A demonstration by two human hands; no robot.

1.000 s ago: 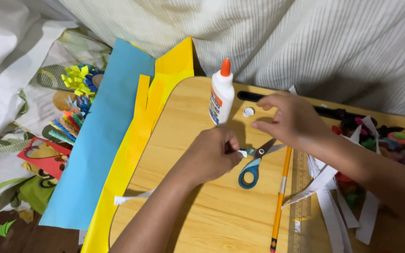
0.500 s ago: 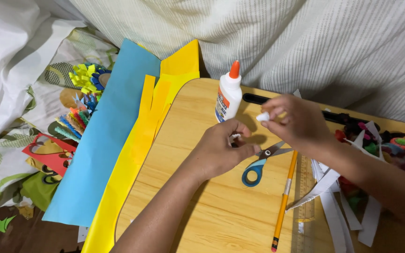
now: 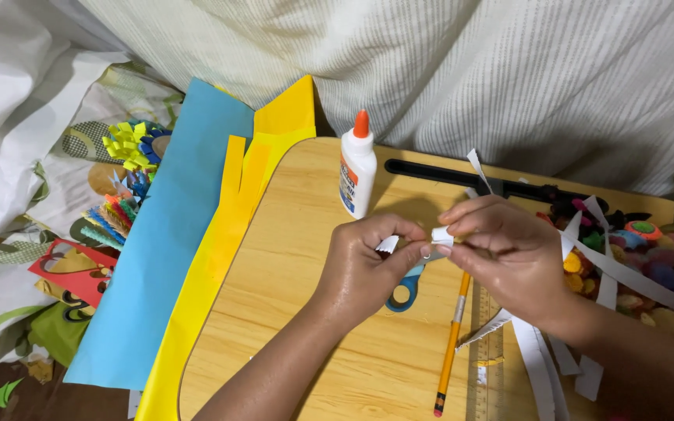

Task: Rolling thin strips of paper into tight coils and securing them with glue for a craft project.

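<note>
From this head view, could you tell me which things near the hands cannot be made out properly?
- Scissors: only the blue handle loop shows; the left hand covers the blades.
- White paper strip: pinched between both hands; the right hand hides its shape.
- Clear ruler: cut off by the bottom edge.
- Glue bottle: label too small to read.
- Colourful pieces: cluttered, indistinct.

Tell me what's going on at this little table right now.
A person's left hand and right hand pinch a small white paper strip between them, above a wooden lap table. Blue-handled scissors and a yellow pencil lie under the hands, and a glue bottle stands upright behind. Blue and yellow paper sheets lie along the table's left edge.
</note>
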